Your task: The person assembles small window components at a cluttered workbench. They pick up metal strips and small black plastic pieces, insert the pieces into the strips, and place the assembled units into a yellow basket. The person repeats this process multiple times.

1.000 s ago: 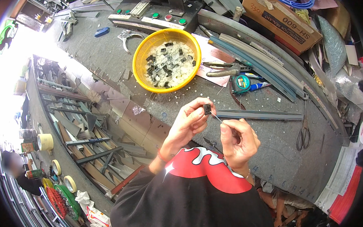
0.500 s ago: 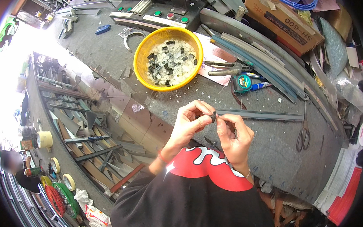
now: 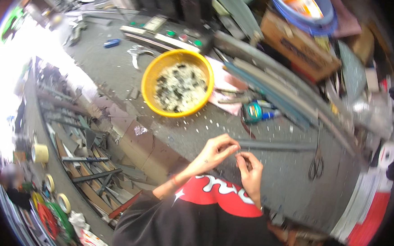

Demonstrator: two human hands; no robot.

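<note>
My left hand (image 3: 219, 152) and my right hand (image 3: 250, 167) are close together over the bench in front of my chest. Each has thumb and forefinger pinched, the fingertips nearly meeting. Whatever small piece is between them is too blurred to make out. Beyond my hands lies a long grey strip (image 3: 279, 146) across the bench. A yellow plastic basket (image 3: 150, 86) stands farther off to the left, holding many small white and black pieces. Small white bits are scattered on the bench around it.
Right of the basket lie pliers (image 3: 234, 99), a teal tape measure (image 3: 253, 112) and a blue marker (image 3: 270, 115). Scissors (image 3: 316, 168) lie farther right. Long profiles, a cardboard box (image 3: 296, 48) and a blue basin (image 3: 327, 28) line the back. Another person (image 3: 18, 186) is at far left.
The view has shifted, so the bench things sit lower in it. The dark small piece seen at my fingertips before no longer shows clearly. My hands stay close together.
</note>
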